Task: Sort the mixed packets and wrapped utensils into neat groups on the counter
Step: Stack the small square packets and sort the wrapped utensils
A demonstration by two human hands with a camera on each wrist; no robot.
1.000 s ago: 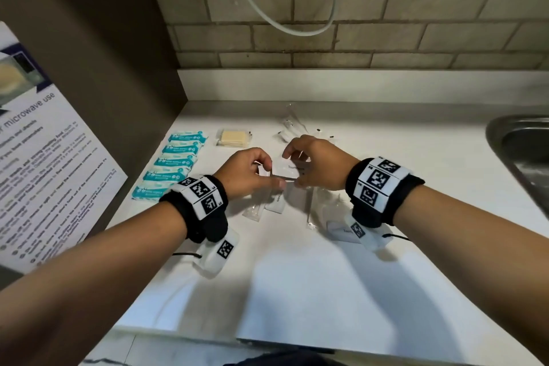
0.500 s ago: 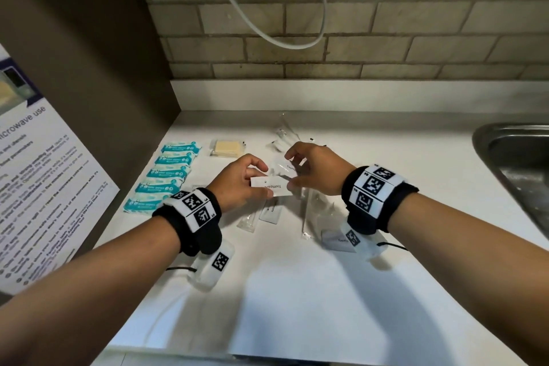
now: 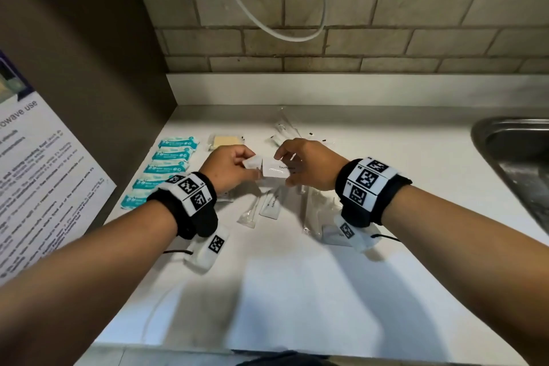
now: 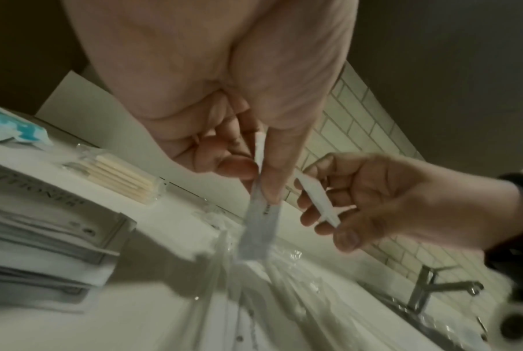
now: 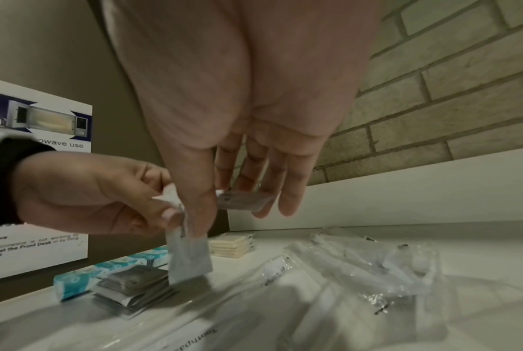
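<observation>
My left hand [image 3: 237, 166] pinches a white toothpaste sachet [image 4: 258, 223] between thumb and finger, and it hangs down over the counter [image 3: 297, 291]. The right hand [image 3: 306, 166] holds a second toothpaste sachet [image 3: 277, 171] flat between its fingertips and thumb, label up. This one shows grey from below [image 5: 242, 200] in the right wrist view. The two sachets sit side by side between my hands, above a loose pile of clear-wrapped utensils [image 3: 312, 211] and another sachet [image 3: 271, 205].
A column of teal packets [image 3: 166, 169] lies along the left wall beside a beige toothpick pack [image 3: 222, 141]. Flat grey sachets are stacked [image 5: 134, 287] near them. A steel sink [image 3: 520, 163] with a tap [image 4: 428, 287] is at the right. A microwave notice [image 3: 35, 187] hangs on the left.
Both hands have risen a little off the counter. The sachets they worked on together now sit apart, one in each hand.
</observation>
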